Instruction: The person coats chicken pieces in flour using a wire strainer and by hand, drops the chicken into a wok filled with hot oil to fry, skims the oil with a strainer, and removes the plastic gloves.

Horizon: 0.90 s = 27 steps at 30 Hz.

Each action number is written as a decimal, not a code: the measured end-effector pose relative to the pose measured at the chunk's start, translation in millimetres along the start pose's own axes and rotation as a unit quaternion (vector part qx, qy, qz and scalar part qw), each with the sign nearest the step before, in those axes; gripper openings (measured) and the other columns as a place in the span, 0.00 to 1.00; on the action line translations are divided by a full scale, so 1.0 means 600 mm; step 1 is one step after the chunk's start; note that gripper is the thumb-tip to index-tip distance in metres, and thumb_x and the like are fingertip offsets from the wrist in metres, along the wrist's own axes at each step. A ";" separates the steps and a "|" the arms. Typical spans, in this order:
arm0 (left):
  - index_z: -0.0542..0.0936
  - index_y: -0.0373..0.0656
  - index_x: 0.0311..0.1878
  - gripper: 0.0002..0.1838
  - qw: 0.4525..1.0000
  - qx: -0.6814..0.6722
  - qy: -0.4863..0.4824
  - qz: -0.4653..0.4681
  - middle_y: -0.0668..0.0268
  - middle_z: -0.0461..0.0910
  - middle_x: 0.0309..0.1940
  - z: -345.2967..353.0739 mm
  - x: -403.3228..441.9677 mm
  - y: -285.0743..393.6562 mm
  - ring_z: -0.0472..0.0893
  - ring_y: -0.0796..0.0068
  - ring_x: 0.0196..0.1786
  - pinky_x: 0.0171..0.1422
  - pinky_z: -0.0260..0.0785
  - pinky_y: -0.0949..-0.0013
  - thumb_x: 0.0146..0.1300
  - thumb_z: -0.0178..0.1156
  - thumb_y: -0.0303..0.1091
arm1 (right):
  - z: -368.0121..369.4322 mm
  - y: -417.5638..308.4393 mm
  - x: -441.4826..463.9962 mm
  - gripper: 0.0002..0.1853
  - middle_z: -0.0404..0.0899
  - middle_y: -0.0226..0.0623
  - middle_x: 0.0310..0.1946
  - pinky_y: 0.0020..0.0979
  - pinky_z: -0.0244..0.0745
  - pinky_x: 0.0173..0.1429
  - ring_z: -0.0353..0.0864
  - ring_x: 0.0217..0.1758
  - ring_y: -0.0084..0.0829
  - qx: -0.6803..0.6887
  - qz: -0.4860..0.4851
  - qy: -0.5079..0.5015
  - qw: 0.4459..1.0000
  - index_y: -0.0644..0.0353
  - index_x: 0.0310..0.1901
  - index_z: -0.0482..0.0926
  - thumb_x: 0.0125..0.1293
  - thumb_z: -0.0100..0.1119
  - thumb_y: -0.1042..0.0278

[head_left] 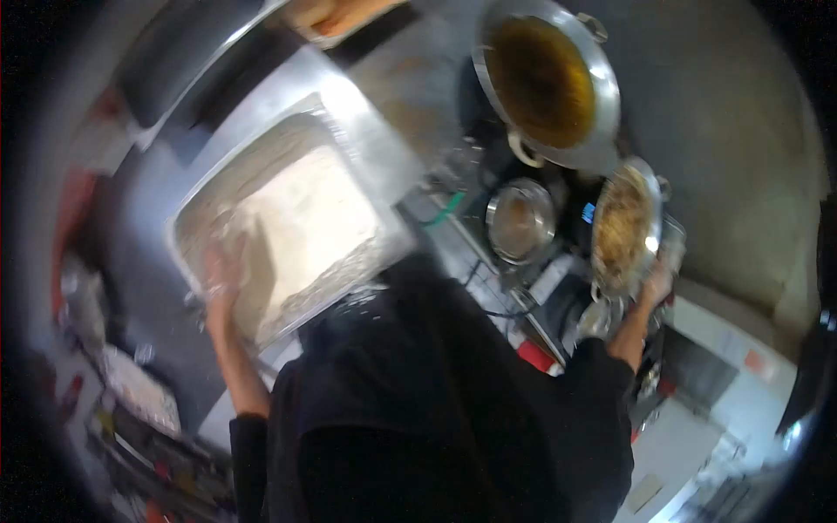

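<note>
My left hand is inside a deep rectangular metal tub, near its left wall. Pale flour fills much of the tub, with a looser, crumbly layer along the sides. Motion smears the fingers of this hand, and they look coated with flour. Out to the right, my right hand is at the lower rim of a round metal pan containing brownish, shredded-looking food. Blur hides whether its fingers close on the rim.
A large two-handled wok of dark amber liquid stands at the upper right. Below it sits a round strainer or bowl. An orange-filled tray is at the top. Packets lie at the lower left.
</note>
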<state>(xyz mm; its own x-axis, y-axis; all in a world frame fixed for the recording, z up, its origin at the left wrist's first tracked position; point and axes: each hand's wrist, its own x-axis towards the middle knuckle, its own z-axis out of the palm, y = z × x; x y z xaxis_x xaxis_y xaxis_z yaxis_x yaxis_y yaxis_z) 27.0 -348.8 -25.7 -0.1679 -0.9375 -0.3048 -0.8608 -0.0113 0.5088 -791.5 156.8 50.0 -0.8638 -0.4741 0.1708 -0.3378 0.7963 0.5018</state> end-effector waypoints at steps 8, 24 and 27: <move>0.69 0.43 0.66 0.35 0.998 0.027 -0.053 0.013 0.50 0.69 0.64 0.008 0.028 0.121 0.70 0.51 0.66 0.71 0.60 0.54 0.58 0.65 0.46 | -0.230 -0.232 -0.035 0.22 0.78 0.37 0.35 0.33 0.70 0.42 0.76 0.37 0.33 0.404 0.100 0.074 0.906 0.63 0.58 0.70 0.62 0.58 0.72; 0.79 0.42 0.48 0.21 0.939 0.035 -0.190 0.285 0.48 0.78 0.45 0.134 0.004 0.250 0.80 0.48 0.48 0.53 0.72 0.52 0.62 0.53 0.49 | -0.549 -0.574 -0.163 0.28 0.74 0.29 0.30 0.24 0.63 0.31 0.69 0.29 0.22 0.778 -0.004 -0.126 0.615 0.60 0.66 0.62 0.65 0.59 0.71; 0.80 0.40 0.44 0.17 0.930 0.004 -0.250 0.270 0.48 0.80 0.44 0.176 0.012 0.246 0.81 0.49 0.46 0.52 0.73 0.52 0.61 0.53 0.43 | -0.581 -0.621 -0.188 0.30 0.73 0.28 0.29 0.23 0.62 0.29 0.68 0.28 0.19 0.789 -0.028 -0.185 0.585 0.59 0.67 0.60 0.66 0.59 0.71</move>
<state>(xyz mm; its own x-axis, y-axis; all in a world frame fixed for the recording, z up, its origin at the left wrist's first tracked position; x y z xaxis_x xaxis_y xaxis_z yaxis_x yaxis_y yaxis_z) -151.8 -320.3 -37.9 -0.7773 -0.5272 -0.3434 -0.5892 0.4185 0.6911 -437.8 -217.5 139.3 -0.7574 -0.6352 -0.1509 -0.0414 0.2774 -0.9599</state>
